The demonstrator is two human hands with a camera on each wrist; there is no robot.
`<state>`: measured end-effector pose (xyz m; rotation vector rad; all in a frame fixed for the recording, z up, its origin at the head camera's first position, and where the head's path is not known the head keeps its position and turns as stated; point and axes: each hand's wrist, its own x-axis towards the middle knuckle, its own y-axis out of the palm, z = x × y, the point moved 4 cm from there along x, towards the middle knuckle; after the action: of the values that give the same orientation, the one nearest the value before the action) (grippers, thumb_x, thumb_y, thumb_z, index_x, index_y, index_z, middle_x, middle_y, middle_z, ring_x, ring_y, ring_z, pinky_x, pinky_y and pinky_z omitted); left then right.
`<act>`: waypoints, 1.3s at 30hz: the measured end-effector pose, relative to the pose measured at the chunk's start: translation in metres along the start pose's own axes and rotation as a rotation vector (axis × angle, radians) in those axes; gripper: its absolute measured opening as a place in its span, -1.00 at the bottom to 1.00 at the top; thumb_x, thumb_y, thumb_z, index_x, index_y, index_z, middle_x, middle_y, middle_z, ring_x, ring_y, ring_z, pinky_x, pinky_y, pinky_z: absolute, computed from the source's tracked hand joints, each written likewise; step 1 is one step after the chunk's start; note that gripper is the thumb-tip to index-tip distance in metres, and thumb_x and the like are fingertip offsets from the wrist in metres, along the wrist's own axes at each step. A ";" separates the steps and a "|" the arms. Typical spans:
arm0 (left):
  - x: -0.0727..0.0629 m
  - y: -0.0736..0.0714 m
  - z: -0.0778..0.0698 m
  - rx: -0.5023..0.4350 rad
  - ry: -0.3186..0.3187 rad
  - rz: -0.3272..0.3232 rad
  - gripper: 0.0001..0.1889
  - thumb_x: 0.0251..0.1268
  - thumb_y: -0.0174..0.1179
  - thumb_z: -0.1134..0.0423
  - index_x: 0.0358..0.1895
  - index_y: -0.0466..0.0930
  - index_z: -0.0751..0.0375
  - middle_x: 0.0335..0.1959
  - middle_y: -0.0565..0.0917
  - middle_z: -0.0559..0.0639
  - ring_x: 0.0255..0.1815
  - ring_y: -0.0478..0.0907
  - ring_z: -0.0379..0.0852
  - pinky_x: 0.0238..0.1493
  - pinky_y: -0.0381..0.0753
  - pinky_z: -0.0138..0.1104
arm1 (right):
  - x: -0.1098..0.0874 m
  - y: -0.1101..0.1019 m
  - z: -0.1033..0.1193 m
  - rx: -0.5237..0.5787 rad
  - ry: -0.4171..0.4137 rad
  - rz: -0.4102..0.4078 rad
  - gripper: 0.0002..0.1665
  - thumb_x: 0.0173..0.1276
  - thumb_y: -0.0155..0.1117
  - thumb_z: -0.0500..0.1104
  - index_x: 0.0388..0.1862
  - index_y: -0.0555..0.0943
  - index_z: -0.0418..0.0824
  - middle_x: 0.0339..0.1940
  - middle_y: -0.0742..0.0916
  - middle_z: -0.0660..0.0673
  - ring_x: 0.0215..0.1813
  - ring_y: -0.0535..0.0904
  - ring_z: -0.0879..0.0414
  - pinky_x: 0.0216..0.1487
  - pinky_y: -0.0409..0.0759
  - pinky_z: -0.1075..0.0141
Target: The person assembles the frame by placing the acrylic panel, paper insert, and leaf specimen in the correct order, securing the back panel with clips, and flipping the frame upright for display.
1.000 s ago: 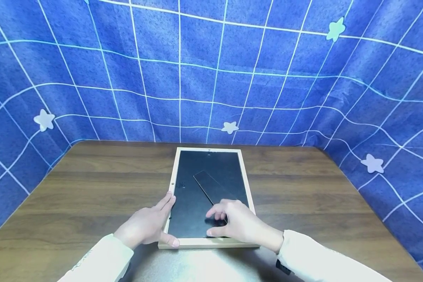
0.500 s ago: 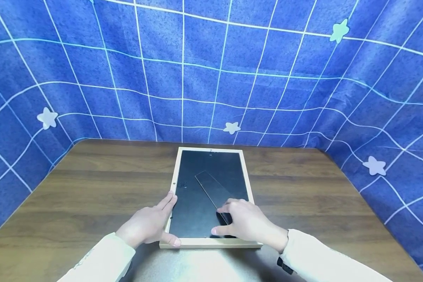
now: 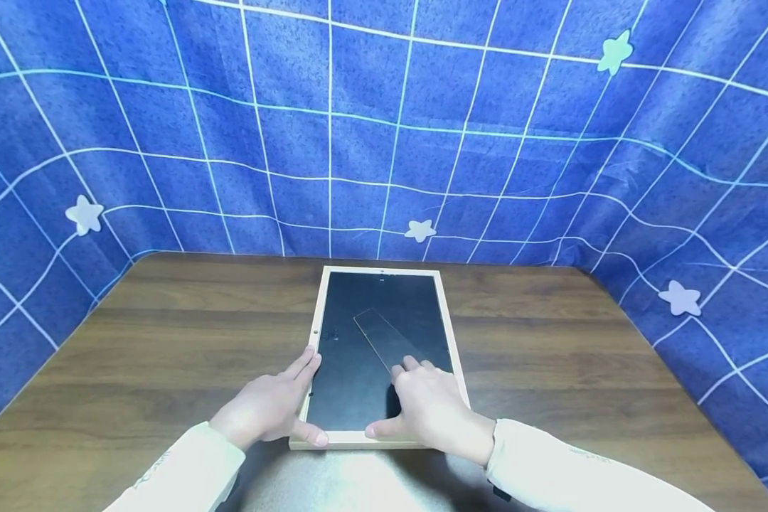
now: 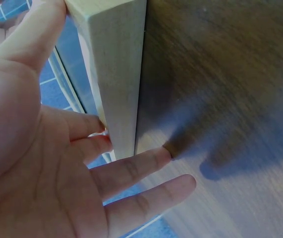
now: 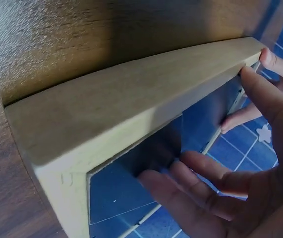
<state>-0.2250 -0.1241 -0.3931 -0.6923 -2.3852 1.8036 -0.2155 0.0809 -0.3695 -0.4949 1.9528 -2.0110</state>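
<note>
A picture frame with a pale wooden rim (image 3: pixel 444 313) lies face down on the table. Its black backing board (image 3: pixel 348 377) carries a slanted easel stand flap (image 3: pixel 384 338), partly hidden under my right hand. My left hand (image 3: pixel 265 405) rests along the left rim, fingers extended, thumb on the near left corner. In the left wrist view two fingertips (image 4: pixel 94 144) touch the wooden side. My right hand (image 3: pixel 429 402) lies over the lower right of the board. Its thumb touches the near inner edge, and its loosely bent fingers (image 5: pixel 171 193) are at the flap.
The brown wood-grain table (image 3: pixel 198 320) extends on both sides of the frame. Behind and beside it hangs a blue gridded cloth (image 3: pixel 281 142) with pale stars. A dark band (image 3: pixel 502 493) shows under the right sleeve.
My right hand has lowered onto the board and flap, and its thumb has shifted left along the near edge. The left hand stays on the rim.
</note>
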 end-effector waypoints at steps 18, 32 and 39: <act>0.002 -0.002 -0.003 0.013 0.019 0.002 0.28 -0.15 0.55 -0.25 0.55 0.09 0.46 0.60 0.05 0.39 0.19 0.57 0.38 0.01 0.61 0.14 | 0.010 -0.001 -0.006 0.002 0.038 0.090 -0.16 -0.20 0.55 0.54 -0.40 0.73 -0.20 -0.25 0.69 -0.18 -0.18 0.65 -0.07 -0.18 0.69 0.06; 0.002 0.000 -0.001 0.003 0.033 -0.004 0.27 -0.14 0.55 -0.24 0.54 0.11 0.48 0.59 0.07 0.40 0.01 0.65 0.34 -0.07 0.64 0.12 | 0.013 -0.005 -0.002 -0.018 -0.052 0.062 -0.30 -0.16 0.55 0.50 -0.62 0.67 -0.11 -0.67 0.59 0.03 -0.60 0.49 0.13 -0.64 0.48 0.22; 0.001 -0.001 -0.001 0.003 0.026 0.013 0.28 -0.12 0.54 -0.25 0.55 0.08 0.47 0.60 0.05 0.40 0.04 0.64 0.38 -0.10 0.64 0.13 | 0.014 -0.006 -0.002 -0.027 -0.094 0.082 -0.26 -0.10 0.52 0.52 -0.58 0.67 -0.15 -0.62 0.61 0.00 -0.56 0.52 0.11 -0.54 0.57 0.17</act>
<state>-0.2262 -0.1232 -0.3925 -0.7281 -2.3671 1.7910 -0.2289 0.0771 -0.3634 -0.4976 1.9145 -1.8801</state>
